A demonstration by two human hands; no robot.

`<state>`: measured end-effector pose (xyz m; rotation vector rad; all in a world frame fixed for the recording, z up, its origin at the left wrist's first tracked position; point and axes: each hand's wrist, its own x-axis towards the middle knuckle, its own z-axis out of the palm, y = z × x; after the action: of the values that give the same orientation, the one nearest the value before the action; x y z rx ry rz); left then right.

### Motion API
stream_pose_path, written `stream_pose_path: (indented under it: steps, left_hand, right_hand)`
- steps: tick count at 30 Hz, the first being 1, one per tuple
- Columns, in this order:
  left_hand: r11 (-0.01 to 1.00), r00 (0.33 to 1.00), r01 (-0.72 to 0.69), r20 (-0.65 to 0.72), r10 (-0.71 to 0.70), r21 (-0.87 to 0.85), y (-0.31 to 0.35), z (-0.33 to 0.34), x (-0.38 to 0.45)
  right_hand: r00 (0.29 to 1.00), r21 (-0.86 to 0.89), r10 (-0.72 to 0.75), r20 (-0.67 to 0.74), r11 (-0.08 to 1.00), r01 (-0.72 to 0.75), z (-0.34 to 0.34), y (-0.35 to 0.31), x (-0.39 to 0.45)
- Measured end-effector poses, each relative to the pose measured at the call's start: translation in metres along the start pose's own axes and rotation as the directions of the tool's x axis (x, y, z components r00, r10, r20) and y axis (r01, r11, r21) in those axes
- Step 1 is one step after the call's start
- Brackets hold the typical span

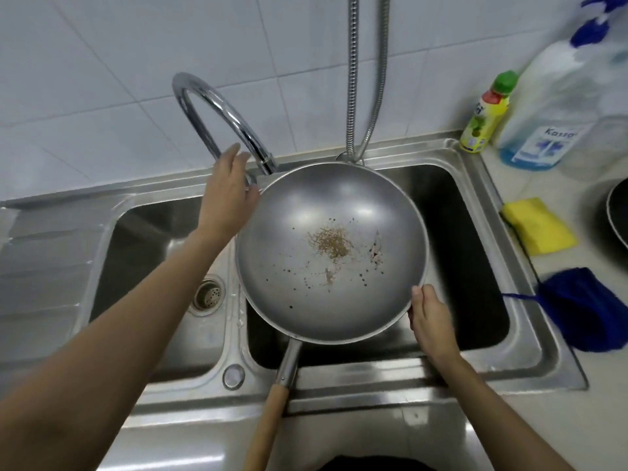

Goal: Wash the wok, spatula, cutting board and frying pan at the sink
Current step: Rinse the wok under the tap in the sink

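Observation:
A grey metal wok (331, 212) with brown food residue in its bowl sits over the right basin of the steel double sink (482, 171). Its wooden handle (268, 426) points toward me across the sink's front edge. My right hand (430, 317) pinches the wok's near right rim, thumb on top. My left hand (229, 188) reaches with straight fingers to the base of the curved chrome tap (217, 110), beside the wok's far left rim. A dark frying pan's edge (618, 212) shows at the far right.
A yellow sponge (538, 226) and a blue cloth (584, 307) lie on the counter right of the sink. A yellow-green bottle (487, 113) and a large soap bottle (557, 96) stand at the back right. The left basin has a drain strainer (208, 294). A metal hose (353, 76) hangs behind.

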<state>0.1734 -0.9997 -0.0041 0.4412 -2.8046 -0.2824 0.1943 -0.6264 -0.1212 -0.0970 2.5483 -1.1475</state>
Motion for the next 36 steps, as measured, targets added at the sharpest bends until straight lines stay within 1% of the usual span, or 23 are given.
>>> stream_pose_path:
  steps: [2, 4, 6, 10, 15, 19, 25, 30, 33, 36]
  left_hand:
    - [0.996, 0.999, -0.052, 0.019, 0.050, 0.073, -0.007, 0.016, 0.014]
    - [0.988, 0.997, -0.074, 0.002, 0.074, 0.132, -0.014, 0.023, 0.020]
    - [0.980, 0.995, -0.096, -0.014, 0.100, 0.174, -0.015, 0.024, 0.022]
    - [0.980, 0.986, -0.145, -0.062, 0.155, 0.136, -0.012, 0.018, 0.015]
    - [0.983, 0.992, -0.115, -0.029, 0.121, 0.145, -0.019, 0.006, 0.000]
    - [0.977, 0.986, -0.166, -0.002, 0.168, 0.135, -0.028, -0.001, -0.008]
    - [0.991, 0.997, -0.073, 0.040, 0.069, 0.114, -0.024, -0.004, -0.006]
    - [0.996, 0.997, -0.062, 0.041, 0.060, 0.061, -0.022, -0.002, -0.015]
    - [0.997, 0.997, -0.067, 0.032, 0.066, 0.039, -0.020, 0.000, -0.022]
    - [0.998, 0.998, -0.044, 0.044, 0.042, 0.035, -0.018, 0.001, -0.024]
  right_hand:
    - [1.000, -0.029, -0.003, -0.016, 1.000, 0.003, -0.001, -0.001, -0.001]
    - [1.000, -0.073, 0.000, -0.012, 0.997, -0.001, 0.001, -0.002, 0.000]
    - [1.000, -0.078, 0.018, -0.005, 0.997, -0.018, 0.001, -0.003, 0.000]
    - [0.999, -0.080, 0.016, -0.033, 0.997, -0.019, 0.001, 0.001, 0.000]
    - [1.000, -0.071, 0.008, -0.021, 0.997, -0.009, 0.002, 0.001, 0.000]
    - [1.000, -0.052, -0.013, -0.012, 0.999, 0.013, 0.002, -0.002, -0.003]
    - [1.000, -0.053, -0.015, -0.011, 0.998, 0.014, 0.000, -0.003, -0.002]
    - [0.999, -0.059, -0.014, -0.036, 0.998, 0.011, 0.000, -0.002, -0.002]
    - [0.999, -0.069, -0.008, -0.032, 0.998, 0.006, 0.000, -0.001, -0.002]
    - [1.000, -0.066, -0.009, -0.022, 0.998, 0.007, 0.000, -0.001, -0.003]
